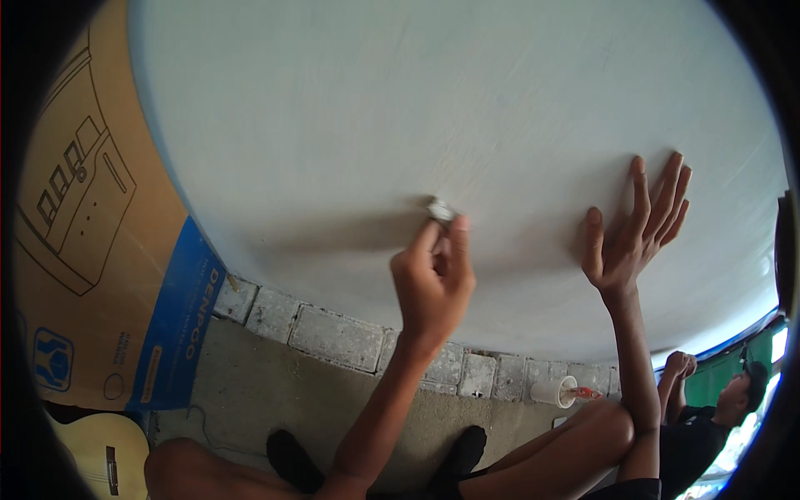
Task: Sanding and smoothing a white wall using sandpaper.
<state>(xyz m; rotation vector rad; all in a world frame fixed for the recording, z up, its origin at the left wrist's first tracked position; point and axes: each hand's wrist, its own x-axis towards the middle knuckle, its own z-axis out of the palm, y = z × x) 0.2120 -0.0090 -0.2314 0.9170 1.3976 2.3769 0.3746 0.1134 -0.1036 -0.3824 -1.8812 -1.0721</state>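
Spread right hand [627, 246] on pale wall [333, 117], pinched white bit [441, 207] in left hand [433, 283]; had bricks [335, 338] below, box [125, 208] and guitar [87, 454] at left.

The wall [333, 108] looks matt and faintly streaked — the box [117, 221] is cardboard, the bricks [337, 337] rough, the guitar [85, 450] wooden.

the wall [500, 92] lies bare between the left hand [433, 287] and the right hand [637, 237], and the broad stretch above both is open for a hand to pass. on the left, the box [79, 167] bars the way, and blocks [337, 337] line the wall's foot. low down, the cup [550, 392] and right knee [608, 429] crowd the left of the right forearm [631, 342], a co-worker [700, 442] its right.
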